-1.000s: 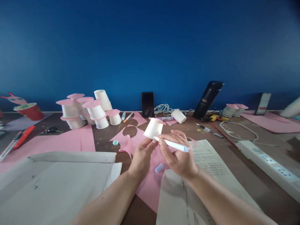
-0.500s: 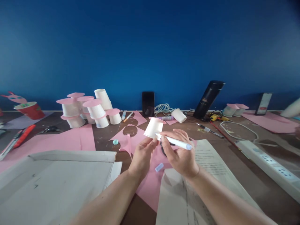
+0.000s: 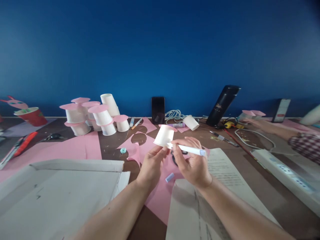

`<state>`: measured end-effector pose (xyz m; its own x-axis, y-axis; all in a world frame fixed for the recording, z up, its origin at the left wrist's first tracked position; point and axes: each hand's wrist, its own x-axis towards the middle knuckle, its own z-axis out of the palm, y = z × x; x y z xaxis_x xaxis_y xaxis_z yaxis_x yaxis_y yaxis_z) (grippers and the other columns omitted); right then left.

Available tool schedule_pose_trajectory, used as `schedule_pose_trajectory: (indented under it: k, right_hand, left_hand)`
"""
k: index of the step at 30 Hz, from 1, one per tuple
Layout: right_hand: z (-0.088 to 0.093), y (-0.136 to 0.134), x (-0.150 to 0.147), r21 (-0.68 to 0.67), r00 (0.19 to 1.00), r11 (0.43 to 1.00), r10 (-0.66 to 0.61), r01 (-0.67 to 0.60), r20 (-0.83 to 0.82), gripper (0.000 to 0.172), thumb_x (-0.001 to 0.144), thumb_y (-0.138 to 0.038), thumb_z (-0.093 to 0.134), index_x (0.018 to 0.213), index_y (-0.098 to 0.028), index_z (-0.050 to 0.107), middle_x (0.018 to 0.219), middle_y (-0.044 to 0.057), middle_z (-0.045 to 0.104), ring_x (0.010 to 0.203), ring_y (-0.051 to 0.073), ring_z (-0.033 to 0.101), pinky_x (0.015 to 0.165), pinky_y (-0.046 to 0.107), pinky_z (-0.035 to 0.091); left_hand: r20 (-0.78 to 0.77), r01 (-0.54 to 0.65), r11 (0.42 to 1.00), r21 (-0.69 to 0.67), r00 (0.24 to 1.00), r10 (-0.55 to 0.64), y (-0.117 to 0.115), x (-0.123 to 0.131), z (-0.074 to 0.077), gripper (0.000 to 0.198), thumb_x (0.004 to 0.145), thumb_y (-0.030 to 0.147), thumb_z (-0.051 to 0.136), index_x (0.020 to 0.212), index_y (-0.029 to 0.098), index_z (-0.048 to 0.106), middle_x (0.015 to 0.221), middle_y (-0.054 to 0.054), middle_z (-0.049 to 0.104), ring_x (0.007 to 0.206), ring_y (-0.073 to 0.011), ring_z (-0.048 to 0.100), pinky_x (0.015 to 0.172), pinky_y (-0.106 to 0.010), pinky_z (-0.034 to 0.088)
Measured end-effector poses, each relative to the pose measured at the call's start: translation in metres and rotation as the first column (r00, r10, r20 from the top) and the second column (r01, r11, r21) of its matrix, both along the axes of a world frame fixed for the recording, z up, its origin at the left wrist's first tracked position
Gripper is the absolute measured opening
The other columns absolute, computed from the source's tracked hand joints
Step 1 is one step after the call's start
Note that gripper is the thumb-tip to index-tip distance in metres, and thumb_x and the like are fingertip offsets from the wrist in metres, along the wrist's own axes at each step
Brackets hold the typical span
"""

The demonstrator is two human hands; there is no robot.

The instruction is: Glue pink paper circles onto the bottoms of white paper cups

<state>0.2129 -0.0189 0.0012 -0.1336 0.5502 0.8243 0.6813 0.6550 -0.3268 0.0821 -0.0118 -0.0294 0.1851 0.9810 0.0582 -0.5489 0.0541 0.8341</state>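
Between the thumb and fingers of my left hand (image 3: 153, 165) is a white paper cup (image 3: 164, 135), tilted, with a pink paper disc (image 3: 172, 128) at its far end. My right hand (image 3: 193, 160) is closed around a white marker (image 3: 190, 150) with a pale lilac end; its tip is at the cup's side near the rim. Under my hands lies pink paper (image 3: 160, 196) with round holes cut out. A small lilac cap (image 3: 169, 177) rests on it. Dark-handled scissors (image 3: 174, 159) are partly hidden behind my right hand.
Several white cups with pink discs (image 3: 101, 116) are stacked at the back left. A phone (image 3: 158, 110) leans on the blue wall. A black bottle (image 3: 222, 106) and a power strip (image 3: 285, 173) stand right. Another person's hand (image 3: 262, 126) reaches in from the right.
Another person's arm in a checked sleeve has come in from the right, its hand by the two far cups. My hands stay nearly in place; the marker has tilted slightly flatter.
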Motion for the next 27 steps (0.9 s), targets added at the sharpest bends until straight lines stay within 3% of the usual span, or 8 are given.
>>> schedule_pose_trajectory:
  k: [7,17,27]
  right_hand:
    - [-0.0019,0.0023,-0.0001,-0.004,1.0,1.0,-0.007,0.007,0.008,0.012,0.088,-0.019,0.053,0.096,-0.02,0.062,0.09,0.004,0.072,0.084,0.02,0.065,0.092,0.042,0.043]
    - [-0.0026,0.0014,-0.0003,0.015,1.0,1.0,-0.005,0.004,0.027,0.013,0.087,-0.017,0.055,0.099,-0.02,0.061,0.091,0.004,0.072,0.085,0.02,0.064,0.092,0.041,0.043]
    - [-0.004,0.0036,-0.0009,0.016,1.0,1.0,0.001,-0.001,0.007,0.016,0.087,-0.016,0.056,0.101,-0.02,0.062,0.095,0.004,0.072,0.087,0.02,0.064,0.092,0.041,0.043]
  left_hand:
    - [0.085,0.028,1.0,-0.003,0.996,-0.027,-0.0006,0.0014,0.0049,0.018,0.082,0.031,0.064,0.093,0.02,0.073,0.091,-0.004,0.065,0.087,-0.0151,0.054,0.086,-0.028,0.038]
    - [0.135,0.045,0.999,-0.031,0.99,-0.041,0.0001,0.0027,0.0065,0.017,0.081,0.028,0.066,0.093,0.019,0.074,0.095,-0.006,0.069,0.095,-0.0167,0.057,0.094,-0.03,0.037]
    - [0.099,0.029,0.999,-0.026,0.995,-0.026,0.0005,0.0014,0.0041,0.018,0.082,0.03,0.064,0.094,0.02,0.074,0.097,-0.005,0.069,0.094,-0.0171,0.058,0.093,-0.03,0.038]
